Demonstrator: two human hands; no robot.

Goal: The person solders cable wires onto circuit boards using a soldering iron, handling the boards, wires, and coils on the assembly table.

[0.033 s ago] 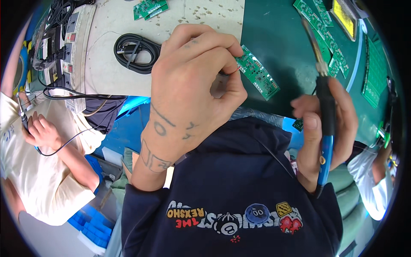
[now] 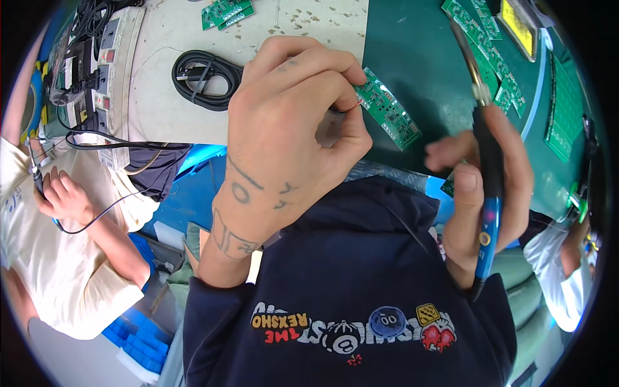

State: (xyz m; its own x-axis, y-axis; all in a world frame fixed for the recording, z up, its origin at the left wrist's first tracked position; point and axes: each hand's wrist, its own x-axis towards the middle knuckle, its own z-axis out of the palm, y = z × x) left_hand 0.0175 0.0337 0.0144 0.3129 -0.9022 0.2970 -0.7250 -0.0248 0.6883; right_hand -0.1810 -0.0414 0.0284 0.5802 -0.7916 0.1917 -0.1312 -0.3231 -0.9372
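Observation:
My left hand point(image 2: 293, 113) is closed, thumb and forefinger pinched at the left edge of a green circuit board point(image 2: 391, 111). A thin red wire point(image 2: 358, 104) shows as a tiny end at those fingertips; most of it is hidden by the hand. My right hand point(image 2: 496, 187) is closed around a soldering iron point(image 2: 489, 161) with a black grip and blue handle. The iron stands nearly upright in view, its metal tip pointing away from me over the green mat, apart from the board.
A coiled black cable point(image 2: 206, 80) lies left of my left hand. More circuit boards point(image 2: 483, 48) sit at the far right, near a yellow sponge tray point(image 2: 518, 29). A power strip point(image 2: 119, 77) runs along the left. A co-worker's hand point(image 2: 64, 197) holds another iron.
My right hand and the soldering iron have shifted slightly left, the iron's tip a little farther away. My left hand and the board have stayed put.

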